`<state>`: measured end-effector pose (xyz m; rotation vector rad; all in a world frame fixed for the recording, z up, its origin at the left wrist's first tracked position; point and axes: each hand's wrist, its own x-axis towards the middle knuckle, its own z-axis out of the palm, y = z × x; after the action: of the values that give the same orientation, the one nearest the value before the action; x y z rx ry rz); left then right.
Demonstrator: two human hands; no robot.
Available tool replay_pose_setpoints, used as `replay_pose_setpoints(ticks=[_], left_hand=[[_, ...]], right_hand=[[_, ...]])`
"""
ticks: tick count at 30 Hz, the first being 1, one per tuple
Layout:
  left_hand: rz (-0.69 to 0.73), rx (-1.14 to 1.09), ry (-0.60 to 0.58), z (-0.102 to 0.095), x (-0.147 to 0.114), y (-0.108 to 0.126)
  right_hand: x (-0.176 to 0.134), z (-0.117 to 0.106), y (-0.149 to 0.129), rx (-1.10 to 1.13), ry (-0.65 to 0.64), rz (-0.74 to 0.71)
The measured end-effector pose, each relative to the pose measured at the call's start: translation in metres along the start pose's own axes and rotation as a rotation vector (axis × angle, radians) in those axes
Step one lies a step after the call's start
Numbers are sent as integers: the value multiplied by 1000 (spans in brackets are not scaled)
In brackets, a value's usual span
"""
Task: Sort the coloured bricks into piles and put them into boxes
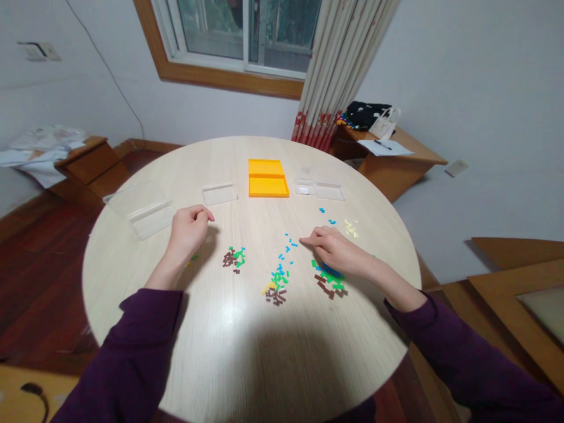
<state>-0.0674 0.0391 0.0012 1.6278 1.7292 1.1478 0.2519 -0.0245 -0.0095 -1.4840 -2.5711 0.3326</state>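
Head cam: clear case (143,212), prob. open

No readable text.
Any writing on the paper (379,150) at the right of the frame's upper half is too small to make out; no labels or numbers are legible.

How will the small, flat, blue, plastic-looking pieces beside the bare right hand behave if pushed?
These blue pieces look flat, so they would probably slide, not roll, on the smooth-looking, pale, round wooden table. They are tiny beside the right hand, so probably very light. They lie scattered, so one push may move only a few.
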Motion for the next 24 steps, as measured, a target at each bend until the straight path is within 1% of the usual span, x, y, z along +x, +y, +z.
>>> replay_pose_setpoints(ticks=[4,6,7,9,11,13,15,18,24], left_hand=[[41,3,9,0,1,-2],[45,4,10,0,1,-2],[43,3,9,0,1,-2],[34,1,8,0,1,-2],[15,1,8,0,1,-1],[1,2,5,0,1,-1],[6,-3,0,0,1,-1],[11,-11,2,1,1,0],[-13,-30,-1,1,0,0]], right_hand=[[2,8,-17,-8,-48,-59],[4,6,-19,-3,-56,-100],[4,3,-16,-7,-44,-98],[4,-3,-2,-43,20,-20],[2,-10,19,-128,109,138],[-2,-14,41,-246,114,286],[-7,-15,57,-320,84,379],[-11,-14,66,-362,54,428],[-5,-9,62,-339,51,421]])
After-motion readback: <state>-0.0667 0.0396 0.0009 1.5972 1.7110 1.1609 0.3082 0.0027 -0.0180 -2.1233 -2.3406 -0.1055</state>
